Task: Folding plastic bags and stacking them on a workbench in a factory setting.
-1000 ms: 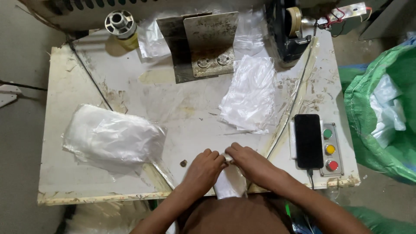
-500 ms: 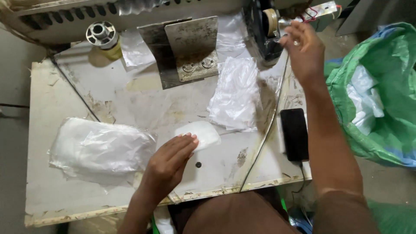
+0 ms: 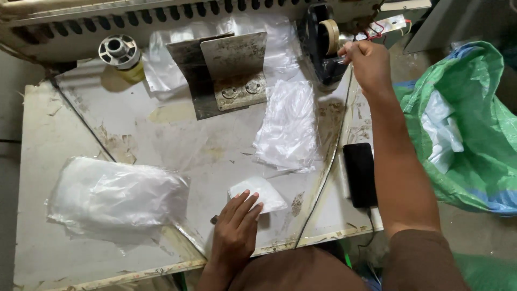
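Observation:
My left hand lies flat near the worktable's front edge. Its fingertips press on a small white folded plastic packet. My right hand is stretched out to the far right of the table, at a roll of tape mounted on a dark machine part. Its fingers are pinched together at the roll's edge, apparently on the tape end. The tape itself is too thin to make out.
A heap of clear plastic bags lies front left, and another pile of clear bags sits in the middle. A metal angle bracket and a spool stand at the back. A black phone lies right; a green sack stands beyond the table.
Both hands were together at the front edge. The right hand has since risen to the tape roll. The left slid the white packet onto the table and keeps pressing it.

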